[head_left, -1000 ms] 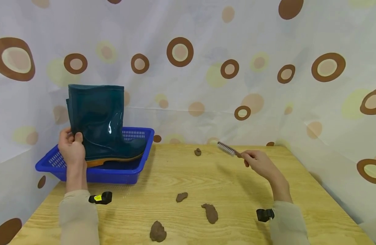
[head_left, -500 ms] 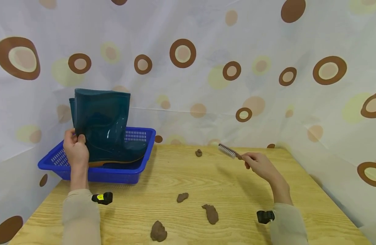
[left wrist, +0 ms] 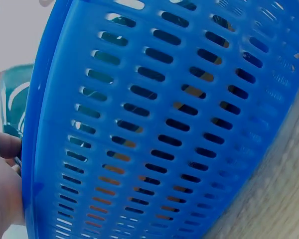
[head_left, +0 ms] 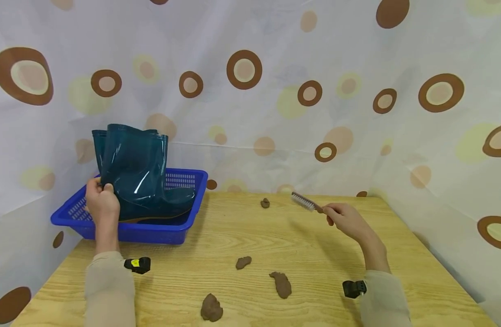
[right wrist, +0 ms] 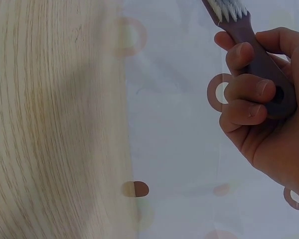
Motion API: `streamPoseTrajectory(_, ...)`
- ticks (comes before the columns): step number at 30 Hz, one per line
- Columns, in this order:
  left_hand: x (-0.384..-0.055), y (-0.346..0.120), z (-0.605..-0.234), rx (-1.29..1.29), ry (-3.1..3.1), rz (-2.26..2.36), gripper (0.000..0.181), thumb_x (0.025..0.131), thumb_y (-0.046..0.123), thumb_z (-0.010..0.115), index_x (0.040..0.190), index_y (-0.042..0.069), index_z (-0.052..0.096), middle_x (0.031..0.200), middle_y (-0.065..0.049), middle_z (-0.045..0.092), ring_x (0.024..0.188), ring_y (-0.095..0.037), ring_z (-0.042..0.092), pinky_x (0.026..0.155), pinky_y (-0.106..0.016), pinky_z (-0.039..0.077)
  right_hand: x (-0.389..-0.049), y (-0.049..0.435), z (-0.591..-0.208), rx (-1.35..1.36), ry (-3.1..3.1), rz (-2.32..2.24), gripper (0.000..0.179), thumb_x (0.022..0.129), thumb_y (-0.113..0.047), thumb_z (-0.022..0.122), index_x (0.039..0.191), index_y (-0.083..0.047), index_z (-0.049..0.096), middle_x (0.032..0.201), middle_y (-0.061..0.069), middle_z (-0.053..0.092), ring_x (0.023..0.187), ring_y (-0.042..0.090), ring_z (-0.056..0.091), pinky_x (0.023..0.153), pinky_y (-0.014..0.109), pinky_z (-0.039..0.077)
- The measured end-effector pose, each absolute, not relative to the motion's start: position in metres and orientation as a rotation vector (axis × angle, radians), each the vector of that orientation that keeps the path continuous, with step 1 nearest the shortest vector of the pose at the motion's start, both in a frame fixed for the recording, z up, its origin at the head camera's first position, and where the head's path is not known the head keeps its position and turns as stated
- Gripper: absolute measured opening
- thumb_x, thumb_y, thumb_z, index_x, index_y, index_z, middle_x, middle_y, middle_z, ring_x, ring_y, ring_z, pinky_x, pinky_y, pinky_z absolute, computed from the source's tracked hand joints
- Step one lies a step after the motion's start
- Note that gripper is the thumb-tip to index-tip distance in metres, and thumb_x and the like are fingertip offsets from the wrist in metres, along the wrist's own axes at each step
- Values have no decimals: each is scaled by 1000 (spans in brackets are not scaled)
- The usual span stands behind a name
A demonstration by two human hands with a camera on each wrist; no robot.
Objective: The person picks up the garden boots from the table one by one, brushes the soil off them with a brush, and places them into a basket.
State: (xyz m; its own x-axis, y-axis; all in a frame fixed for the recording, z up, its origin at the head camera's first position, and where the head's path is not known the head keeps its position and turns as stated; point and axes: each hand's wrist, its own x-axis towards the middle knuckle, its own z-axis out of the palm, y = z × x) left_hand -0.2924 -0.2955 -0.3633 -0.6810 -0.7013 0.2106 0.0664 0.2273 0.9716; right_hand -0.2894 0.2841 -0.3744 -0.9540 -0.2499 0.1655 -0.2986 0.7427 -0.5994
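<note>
My left hand [head_left: 102, 204] grips a dark green rubber boot [head_left: 138, 168] by the back of its shaft. The boot tilts a little, its toe pointing right, inside a blue plastic basket [head_left: 199, 200]. Behind it, a second green boot [head_left: 97, 141] shows only part of its shaft. In the left wrist view the slotted basket wall [left wrist: 154, 119] covers most of the boots. Over the table's right side, my right hand [head_left: 348, 220] holds a brush [head_left: 305, 202] with white bristles. The right wrist view shows its fingers curled round the brown handle [right wrist: 281, 99].
Several brown clay-like lumps lie on the wooden table [head_left: 316, 272]: one near the front [head_left: 211, 308], a long one [head_left: 281, 285], a small one [head_left: 243, 262] and one at the back [head_left: 265, 203]. A dotted curtain [head_left: 275, 122] encloses the back and sides.
The left hand has lowered the boot into the basket and tipped it, so the top of its shaft sits lower. The right hand with the brush has stayed almost still.
</note>
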Motion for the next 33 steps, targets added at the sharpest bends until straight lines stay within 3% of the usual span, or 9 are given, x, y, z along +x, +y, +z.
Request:
streamPoseTrajectory(5,-292,-297,-364,640,-1935,-1542,41,105,18,30,142,4,42,133,-12,50,120,-23,46,103,-41,36,-288,284,-374,459,-2867,1004,43,107,-34,41,77,-8,56,68,4,48,47,9,25,52,31,34)
streamPoseTrajectory(11,-292,-299,-362,622,-1979,-1603,48,105,19,27,147,-1,36,144,-17,44,131,-28,41,111,-44,33,-287,284,-375,448,-2879,1012,42,107,-33,41,77,-8,55,69,5,48,47,9,24,52,31,34)
streamPoseTrajectory(13,-293,-299,-361,625,-1946,-1622,48,105,18,28,147,-2,37,138,-14,47,126,-24,43,109,-40,35,-287,284,-375,443,-2883,1016,42,107,-34,42,77,-8,55,70,6,49,47,9,24,53,31,34)
streamPoseTrajectory(16,-293,-298,-358,636,-1885,-1645,45,105,17,31,145,-1,40,119,-2,51,109,-13,47,98,-30,38,-287,284,-375,437,-2887,1028,41,107,-33,42,78,-8,56,69,5,49,46,9,24,52,31,34)
streamPoseTrajectory(20,-292,-298,-352,629,-1752,-1711,32,105,15,35,131,5,49,101,12,45,94,-3,42,89,-23,35,-288,283,-374,437,-2893,1035,40,107,-33,43,79,-8,57,66,4,47,46,9,25,51,30,35)
streamPoseTrajectory(26,-285,-300,-345,559,-1485,-1856,19,104,11,36,108,20,52,108,12,47,104,-5,43,98,-23,33,-290,283,-374,448,-2898,1035,40,107,-33,42,79,-8,56,69,4,49,46,9,25,50,30,35)
streamPoseTrajectory(33,-282,-300,-346,519,-1321,-1899,20,104,10,35,110,19,52,106,10,46,105,-7,41,97,-20,32,-289,280,-373,427,-2925,1040,39,107,-33,42,81,-8,57,71,4,51,49,10,28,52,30,36)
